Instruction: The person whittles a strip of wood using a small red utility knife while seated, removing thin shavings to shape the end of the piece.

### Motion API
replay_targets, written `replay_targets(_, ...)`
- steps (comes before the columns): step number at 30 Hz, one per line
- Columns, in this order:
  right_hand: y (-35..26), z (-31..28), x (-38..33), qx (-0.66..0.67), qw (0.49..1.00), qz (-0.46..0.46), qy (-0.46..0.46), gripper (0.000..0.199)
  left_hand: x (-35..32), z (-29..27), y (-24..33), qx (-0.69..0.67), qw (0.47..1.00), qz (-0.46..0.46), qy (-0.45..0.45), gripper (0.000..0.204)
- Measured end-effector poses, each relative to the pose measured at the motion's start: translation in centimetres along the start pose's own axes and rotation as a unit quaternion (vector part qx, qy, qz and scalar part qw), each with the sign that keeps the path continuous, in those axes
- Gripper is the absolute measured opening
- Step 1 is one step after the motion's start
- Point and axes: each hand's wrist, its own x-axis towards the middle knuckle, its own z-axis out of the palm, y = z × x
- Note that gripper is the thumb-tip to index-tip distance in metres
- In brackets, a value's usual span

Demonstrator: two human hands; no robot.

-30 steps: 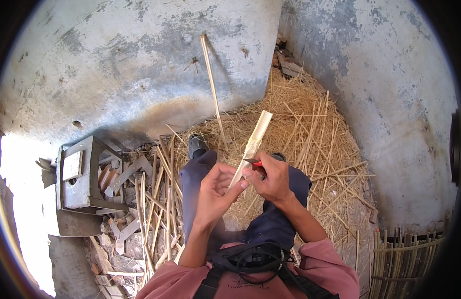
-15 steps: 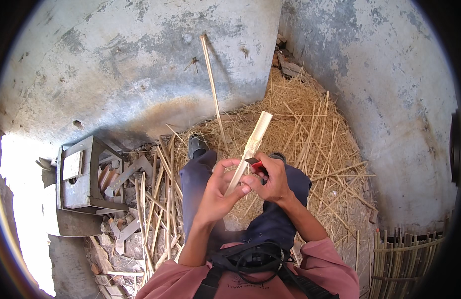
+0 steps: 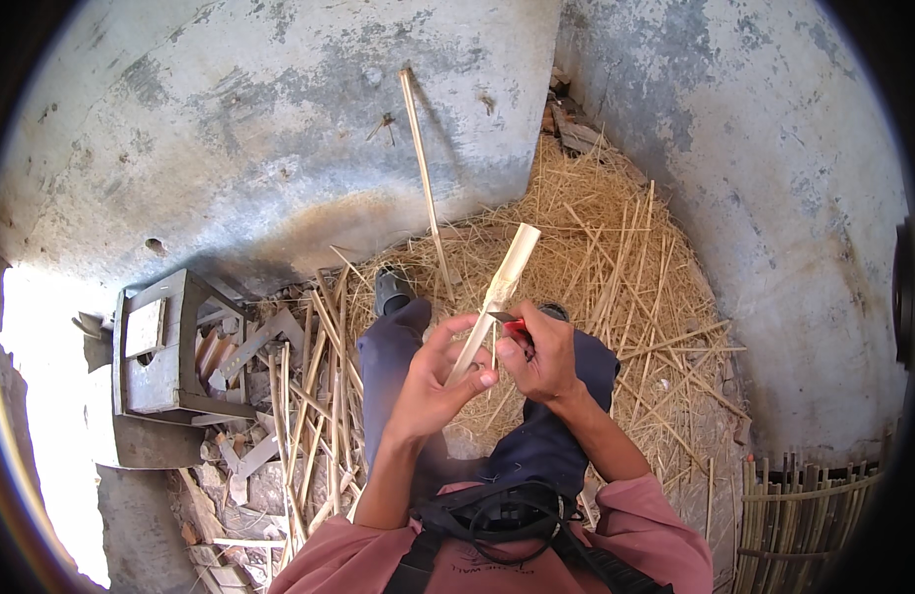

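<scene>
A pale strip of split bamboo (image 3: 513,261) slants up and away between my hands, its middle roughly shaved and its far end broad and smooth. My left hand (image 3: 439,378) grips the lower part of the strip, fingers curled behind it and thumb stretched along the near side. In my right hand (image 3: 544,364) is a red-handled knife (image 3: 515,329), fist closed round the handle. Its dark blade lies against or just beside the strip, below the shaved part; exact contact is too small to tell. Both hands are above my lap, between my knees.
Straw-like shavings (image 3: 586,208) and loose bamboo sticks (image 3: 626,267) cover the floor ahead. A long stick (image 3: 423,163) leans on the far wall. At left stands a grey wooden box (image 3: 165,346), with more sticks (image 3: 314,416) beside it. A slatted bamboo piece (image 3: 809,525) is at lower right.
My right hand has shifted slightly, its thumb drawing away from the left fingers. The knife blade is turned a little differently against the strip. My left hand stays nearly in place.
</scene>
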Motion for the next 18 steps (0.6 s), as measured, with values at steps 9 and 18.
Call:
replay_targets(9, -0.8, 0.0, 0.3, -0.038, 0.999, 0.0, -0.005, 0.041, -0.1, 0.3, -1.4, 0.147, 0.985, 0.089, 0.031, 0.071)
replay_targets(18, -1.0, 0.3, 0.7, -0.054, 0.998, 0.029, 0.002, 0.042, 0.1, 0.4, -1.4, 0.194, 0.974, 0.107, 0.047, 0.071)
